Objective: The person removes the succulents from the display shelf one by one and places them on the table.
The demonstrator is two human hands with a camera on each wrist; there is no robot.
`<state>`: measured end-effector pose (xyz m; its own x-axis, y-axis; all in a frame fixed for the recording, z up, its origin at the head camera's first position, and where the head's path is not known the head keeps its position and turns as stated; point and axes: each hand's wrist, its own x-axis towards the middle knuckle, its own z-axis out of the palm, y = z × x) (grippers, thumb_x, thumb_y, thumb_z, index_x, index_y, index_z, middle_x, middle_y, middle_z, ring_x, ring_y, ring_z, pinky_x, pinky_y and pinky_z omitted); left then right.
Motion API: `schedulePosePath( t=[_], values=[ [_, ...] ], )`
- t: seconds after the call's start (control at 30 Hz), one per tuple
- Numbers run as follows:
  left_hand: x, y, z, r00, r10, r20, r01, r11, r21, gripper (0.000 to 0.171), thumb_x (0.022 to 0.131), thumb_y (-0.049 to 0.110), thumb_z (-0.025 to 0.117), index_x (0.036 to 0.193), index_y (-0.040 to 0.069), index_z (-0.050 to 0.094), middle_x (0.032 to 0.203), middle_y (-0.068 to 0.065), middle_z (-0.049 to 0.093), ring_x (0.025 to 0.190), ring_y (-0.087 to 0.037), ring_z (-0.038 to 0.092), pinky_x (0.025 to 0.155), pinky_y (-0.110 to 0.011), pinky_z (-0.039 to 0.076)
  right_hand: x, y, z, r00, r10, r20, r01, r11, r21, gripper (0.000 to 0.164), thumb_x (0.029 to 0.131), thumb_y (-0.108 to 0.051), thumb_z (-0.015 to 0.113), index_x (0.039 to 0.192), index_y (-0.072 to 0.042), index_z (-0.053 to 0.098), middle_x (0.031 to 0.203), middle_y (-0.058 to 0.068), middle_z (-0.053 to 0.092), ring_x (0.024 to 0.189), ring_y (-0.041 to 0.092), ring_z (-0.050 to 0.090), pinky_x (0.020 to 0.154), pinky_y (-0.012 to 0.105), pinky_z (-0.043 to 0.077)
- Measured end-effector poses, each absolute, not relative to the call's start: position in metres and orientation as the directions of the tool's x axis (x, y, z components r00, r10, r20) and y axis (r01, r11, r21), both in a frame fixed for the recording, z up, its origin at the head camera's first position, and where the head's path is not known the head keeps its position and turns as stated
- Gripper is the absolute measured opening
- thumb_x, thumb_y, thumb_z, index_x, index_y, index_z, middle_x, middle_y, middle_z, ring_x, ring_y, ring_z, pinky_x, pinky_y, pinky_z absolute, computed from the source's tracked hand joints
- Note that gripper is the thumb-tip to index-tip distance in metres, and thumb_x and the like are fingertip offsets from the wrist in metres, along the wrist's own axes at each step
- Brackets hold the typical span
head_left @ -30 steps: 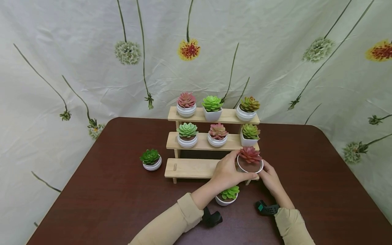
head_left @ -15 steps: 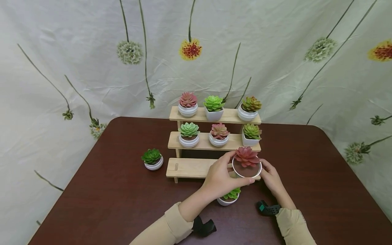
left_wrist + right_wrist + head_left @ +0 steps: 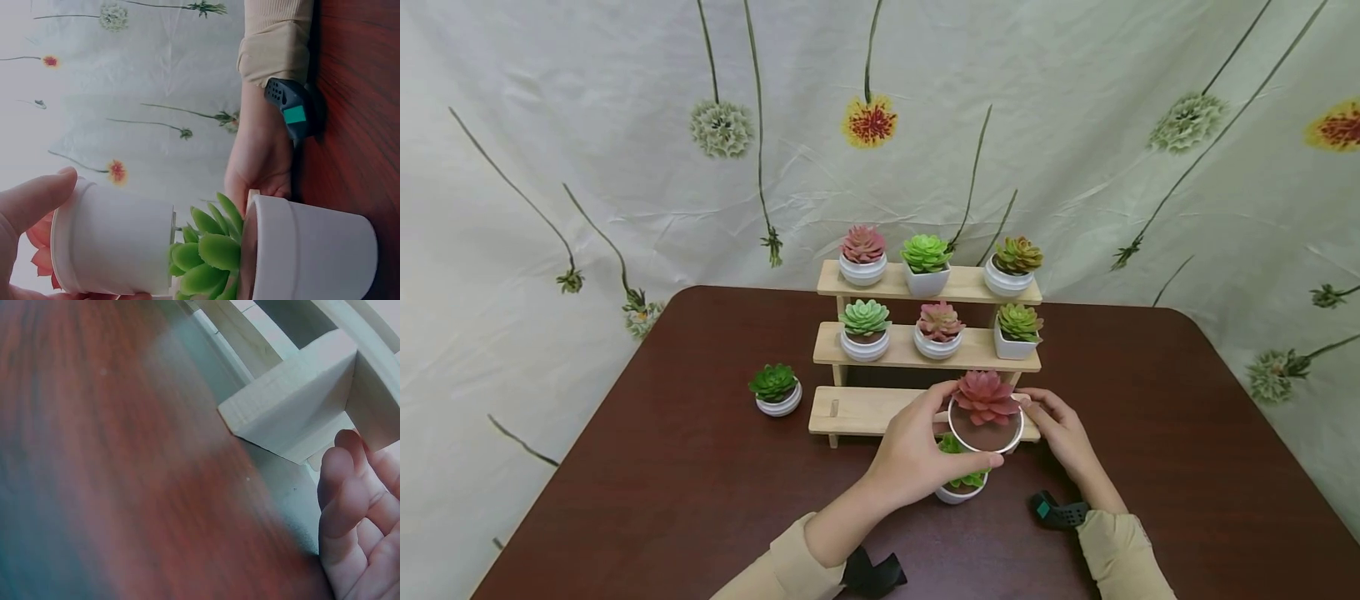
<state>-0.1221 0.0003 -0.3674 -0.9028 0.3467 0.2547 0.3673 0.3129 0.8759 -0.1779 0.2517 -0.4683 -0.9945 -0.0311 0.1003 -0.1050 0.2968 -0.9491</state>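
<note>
My left hand (image 3: 906, 457) holds a white pot with a red succulent (image 3: 987, 398), fingers and thumb spread around its rim. In the left wrist view the white pot (image 3: 122, 237) is raised beside a bright green succulent (image 3: 209, 253) in another white pot. That green potted plant (image 3: 958, 493) stands on the table in front of the wooden shelf stand (image 3: 857, 410). My right hand (image 3: 1063, 437) grips the right end of the stand's lowest board. Curled fingers (image 3: 344, 506) sit at the board's end in the right wrist view; the thumb is hidden there.
Several potted succulents stand on the upper two tiers, including a pink one (image 3: 938, 325) and a light green one (image 3: 865, 321). A dark green potted succulent (image 3: 777, 387) is left of the stand. Behind the brown table (image 3: 685, 467) hangs a flower-printed cloth (image 3: 625, 150).
My left hand has carried the red succulent left and toward me, away from the right hand. The right hand stays at the stand's right end.
</note>
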Motion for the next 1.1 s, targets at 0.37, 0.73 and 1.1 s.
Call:
schedulePosePath(
  t=[0.37,0.73,1.1],
  values=[
    [-0.114,-0.018,-0.370,-0.907,0.317,0.279,0.358,0.227,0.906,0.073,0.069,0.040,0.083,0.131,0.024,0.049,0.122,0.007,0.055,0.107,-0.007,0.057,0.087,-0.025,0.048,-0.178,0.250,-0.468,-0.997,-0.011,0.075,-0.074,0.311,-0.947,0.033,0.097,-0.021,0.053,0.118,0.004,0.057,0.084,-0.002,0.060,0.071,0.007,0.055,0.062,0.022,0.045],
    [-0.113,-0.041,-0.364,-0.928,0.252,0.276,0.329,0.201,0.923,0.069,0.067,0.029,0.086,0.127,0.023,0.053,0.119,0.004,0.057,0.108,-0.009,0.055,0.084,-0.026,0.050,-0.180,0.251,-0.471,-0.996,0.006,0.089,-0.083,0.320,-0.944,0.031,0.096,-0.022,0.054,0.117,0.000,0.060,0.085,0.000,0.059,0.070,0.009,0.054,0.061,0.022,0.043],
    [-0.112,-0.069,-0.371,-0.963,0.220,0.155,0.212,0.268,0.940,0.074,0.065,0.033,0.087,0.129,0.024,0.050,0.117,-0.001,0.057,0.094,-0.011,0.064,0.083,-0.027,0.050,-0.178,0.251,-0.467,-0.997,-0.001,0.079,-0.075,0.337,-0.939,0.033,0.096,-0.023,0.054,0.118,0.002,0.059,0.094,0.003,0.061,0.078,0.009,0.056,0.068,0.022,0.044]
  ],
)
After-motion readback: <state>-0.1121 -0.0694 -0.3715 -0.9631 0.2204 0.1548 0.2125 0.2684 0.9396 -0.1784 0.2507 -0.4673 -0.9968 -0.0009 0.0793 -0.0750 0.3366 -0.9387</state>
